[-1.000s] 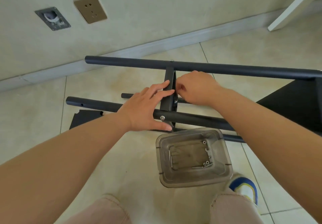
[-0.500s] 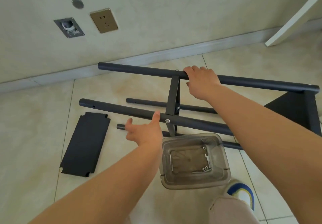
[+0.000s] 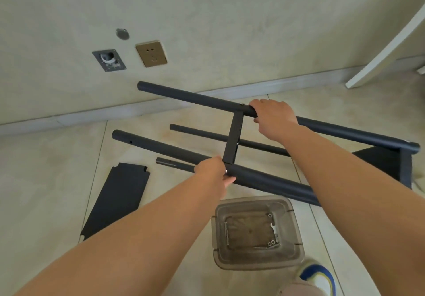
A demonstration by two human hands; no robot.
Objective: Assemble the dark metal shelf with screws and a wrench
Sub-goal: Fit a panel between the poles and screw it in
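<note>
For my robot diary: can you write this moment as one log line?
left hand: grips near tube | right hand: grips far tube | shelf panel: on floor | screws: in bin

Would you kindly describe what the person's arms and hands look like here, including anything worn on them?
Both forearms are bare as far up as the picture shows, with no sleeves in view. The left hand and the right hand wear no gloves, and I can see no rings, watch or bracelet on the sides that show. No markings or bandages are visible.
</note>
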